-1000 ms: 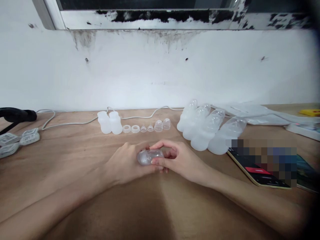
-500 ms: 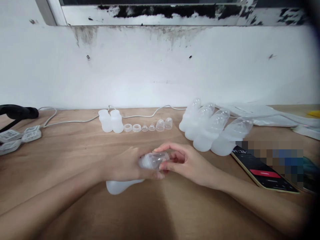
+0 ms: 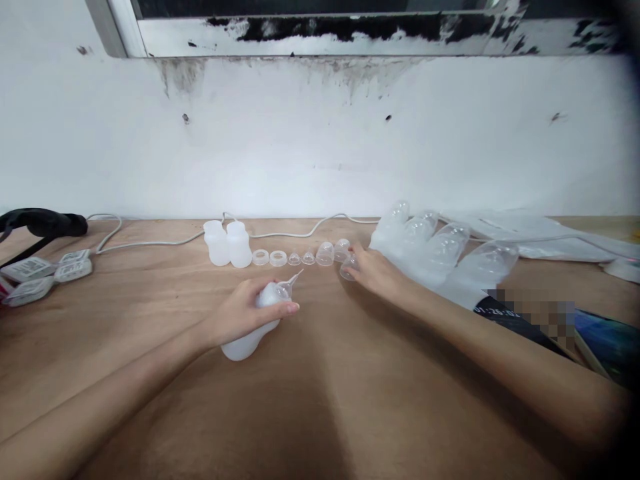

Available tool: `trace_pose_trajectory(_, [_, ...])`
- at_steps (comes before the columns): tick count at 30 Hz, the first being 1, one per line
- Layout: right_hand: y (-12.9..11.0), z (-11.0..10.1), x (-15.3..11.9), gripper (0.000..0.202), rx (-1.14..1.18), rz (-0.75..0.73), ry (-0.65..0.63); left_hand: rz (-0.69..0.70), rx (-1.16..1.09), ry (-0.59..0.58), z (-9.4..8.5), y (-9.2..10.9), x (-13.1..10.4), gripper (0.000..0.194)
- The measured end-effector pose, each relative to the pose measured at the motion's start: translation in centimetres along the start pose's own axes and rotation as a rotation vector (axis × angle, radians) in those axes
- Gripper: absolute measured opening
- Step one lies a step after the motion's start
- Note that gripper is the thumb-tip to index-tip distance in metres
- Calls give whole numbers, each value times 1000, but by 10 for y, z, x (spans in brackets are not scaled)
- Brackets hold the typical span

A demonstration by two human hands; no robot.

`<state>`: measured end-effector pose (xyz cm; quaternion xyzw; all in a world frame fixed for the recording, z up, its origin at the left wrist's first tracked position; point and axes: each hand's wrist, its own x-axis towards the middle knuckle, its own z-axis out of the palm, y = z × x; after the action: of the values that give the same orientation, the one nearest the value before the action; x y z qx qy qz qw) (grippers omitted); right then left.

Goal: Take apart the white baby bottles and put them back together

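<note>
My left hand is wrapped round a frosted baby bottle, which leans to the right. A clear nipple with a thin pointed tip tops it. Farther right, my right hand has its fingers on a clear domed cap at the table, right by the end of a row of parts. That row runs from two frosted bottle bodies through two ring collars and two small nipples to two more clear caps.
Several capped frosted bottles stand just behind my right forearm. Near them lie a phone and a plastic bag. A white cable runs along the wall; small labelled cases and a black strapped object sit left.
The clear cap has come off the bottle, baring its nipple. My right hand has carried it away to the row of caps. My left hand keeps its hold on the bottle.
</note>
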<state>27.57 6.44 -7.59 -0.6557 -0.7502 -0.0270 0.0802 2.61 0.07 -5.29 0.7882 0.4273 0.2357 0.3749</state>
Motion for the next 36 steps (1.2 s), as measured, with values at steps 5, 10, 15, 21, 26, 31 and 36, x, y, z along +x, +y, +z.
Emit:
trace_pose_trajectory(5, [0,2,8,38,-82,-37,105,-14,-118,1,-2,-4,-1,33])
trace_pose_trajectory(10, [-3,-1,27,40,-102,-227,232,35,-63,-20,-2,-3,0,32])
trace_pose_trajectory(15, [-5,9,56,40,10,-242,37,19,-58,-21,-1,-4,-1,33])
trace_pose_trajectory(21, [-3,23,64,38,35,-227,72,-10,-94,-40,-1,-4,-2,34])
trace_pose_trajectory(26, [-14,12,52,42,44,-209,200,15,-45,-9,0,-6,-2,34])
trace_pose_trajectory(31, [-56,-26,1,40,551,-416,160,99,83,111,9,-13,1,50])
trace_pose_trajectory(36, [-82,-46,-41,47,629,-439,-416,223,265,206,19,-15,6,62])
